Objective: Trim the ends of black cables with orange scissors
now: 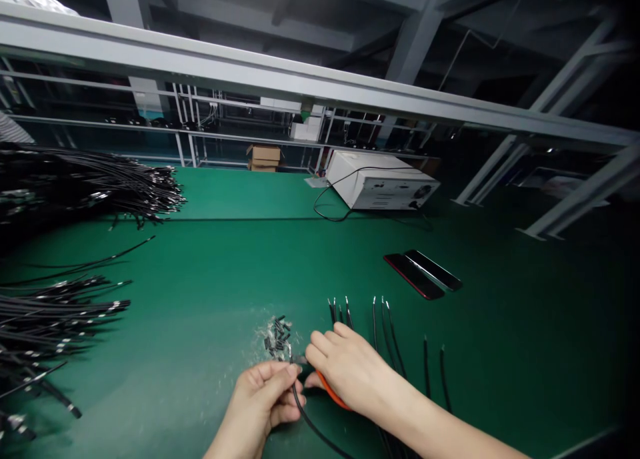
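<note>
My left hand (265,399) pinches a black cable (311,424) between thumb and fingers near its stripped, silvery end, which points up. Close on its right, my right hand (345,365) is wrapped round an orange-handled tool (331,391); the tool's metal tip reaches toward the cable end, and most of the tool is hidden by the fingers. A small pile of cut black pieces (278,335) with fine scraps lies just beyond my left hand. Several black cables with bared ends (385,325) lie beyond and to the right of my right hand, partly under the forearm.
Large bundles of black cables (60,319) cover the left side of the green table (225,265). Two phones (423,272) lie to the right. A white box-shaped device (380,182) with a black cord stands at the back, below a pale metal beam (300,75).
</note>
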`<state>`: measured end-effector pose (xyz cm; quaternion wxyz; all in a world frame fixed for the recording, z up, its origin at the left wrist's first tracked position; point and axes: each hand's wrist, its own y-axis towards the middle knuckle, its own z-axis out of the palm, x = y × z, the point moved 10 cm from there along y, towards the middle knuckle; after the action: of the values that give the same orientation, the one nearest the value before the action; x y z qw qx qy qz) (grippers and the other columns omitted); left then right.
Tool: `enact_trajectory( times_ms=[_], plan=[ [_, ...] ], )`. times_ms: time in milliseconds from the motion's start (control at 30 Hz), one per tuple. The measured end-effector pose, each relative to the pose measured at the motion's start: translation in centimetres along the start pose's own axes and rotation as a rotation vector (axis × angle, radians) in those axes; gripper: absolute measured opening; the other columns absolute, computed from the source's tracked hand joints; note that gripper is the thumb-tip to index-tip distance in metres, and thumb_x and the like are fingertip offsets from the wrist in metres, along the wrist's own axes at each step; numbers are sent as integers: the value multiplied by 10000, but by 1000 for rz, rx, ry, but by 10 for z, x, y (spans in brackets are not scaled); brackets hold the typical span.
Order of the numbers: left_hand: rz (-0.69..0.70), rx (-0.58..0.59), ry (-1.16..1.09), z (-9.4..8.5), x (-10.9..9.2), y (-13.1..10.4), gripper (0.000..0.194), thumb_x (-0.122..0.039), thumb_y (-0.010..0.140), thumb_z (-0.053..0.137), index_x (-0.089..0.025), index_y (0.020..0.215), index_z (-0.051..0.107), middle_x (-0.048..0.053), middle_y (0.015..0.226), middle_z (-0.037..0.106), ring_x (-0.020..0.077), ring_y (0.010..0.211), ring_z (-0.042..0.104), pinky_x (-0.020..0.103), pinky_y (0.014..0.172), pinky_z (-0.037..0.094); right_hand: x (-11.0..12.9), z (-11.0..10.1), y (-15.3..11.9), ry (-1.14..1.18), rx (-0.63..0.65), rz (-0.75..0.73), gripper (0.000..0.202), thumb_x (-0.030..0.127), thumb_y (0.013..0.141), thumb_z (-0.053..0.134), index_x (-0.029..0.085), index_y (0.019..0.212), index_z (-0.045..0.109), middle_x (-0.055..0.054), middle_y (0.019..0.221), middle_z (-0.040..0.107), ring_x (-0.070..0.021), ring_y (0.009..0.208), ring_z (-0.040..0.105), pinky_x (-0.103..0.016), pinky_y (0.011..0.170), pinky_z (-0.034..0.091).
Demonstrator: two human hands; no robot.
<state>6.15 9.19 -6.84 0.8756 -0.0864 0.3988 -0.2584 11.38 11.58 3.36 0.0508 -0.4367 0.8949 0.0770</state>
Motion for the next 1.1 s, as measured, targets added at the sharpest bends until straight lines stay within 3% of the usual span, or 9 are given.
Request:
enact_trajectory(
  times_ms=[300, 433, 667, 900, 1033, 1100],
  plan=[
    [27, 5, 49, 1, -3, -1, 593, -474, 690, 765, 19, 874, 492, 136, 780, 470, 94, 592, 462, 126, 544, 447, 2, 2, 6, -52, 13, -35, 39, 192, 785, 483, 174, 763, 456, -14, 703, 430, -173, 607, 331, -298, 590, 163],
    [77, 1, 81, -2, -6, 0, 613, -485, 708, 749, 24, 913, 477, 145, 801, 472, 95, 597, 461, 132, 553, 445, 2, 5, 8, -64, 28, -58, 45, 129, 766, 450, 163, 745, 431, -22, 693, 413, -170, 586, 298, -295, 567, 145],
    [131, -73, 112, -1, -15, -4, 683, -498, 669, 765, 48, 948, 466, 167, 798, 475, 102, 599, 462, 129, 539, 429, 4, 6, 10, -83, 78, -79, 52, 106, 741, 417, 157, 748, 414, -30, 692, 406, -166, 548, 292, -283, 527, 94],
    [125, -138, 61, 5, -21, -12, 665, -469, 623, 797, 44, 915, 491, 138, 778, 472, 105, 624, 458, 134, 554, 451, 2, 20, 13, -100, 189, -85, 108, 166, 793, 356, 168, 777, 463, -29, 688, 450, -154, 492, 319, -280, 496, 75],
    [128, -132, 5, 5, -21, -11, 651, -446, 628, 804, 22, 960, 496, 122, 816, 465, 119, 680, 463, 147, 569, 461, -15, 12, 16, 61, 242, 87, 172, 281, 817, 373, 171, 785, 502, -16, 749, 505, -117, 517, 394, -263, 477, 126],
    [130, -116, -3, 4, -19, -8, 638, -440, 654, 794, 10, 992, 495, 124, 842, 462, 125, 705, 463, 156, 584, 463, -29, 8, 16, 384, 216, 275, 254, 381, 833, 378, 167, 810, 512, -12, 766, 524, -93, 566, 446, -230, 476, 210]
  ],
)
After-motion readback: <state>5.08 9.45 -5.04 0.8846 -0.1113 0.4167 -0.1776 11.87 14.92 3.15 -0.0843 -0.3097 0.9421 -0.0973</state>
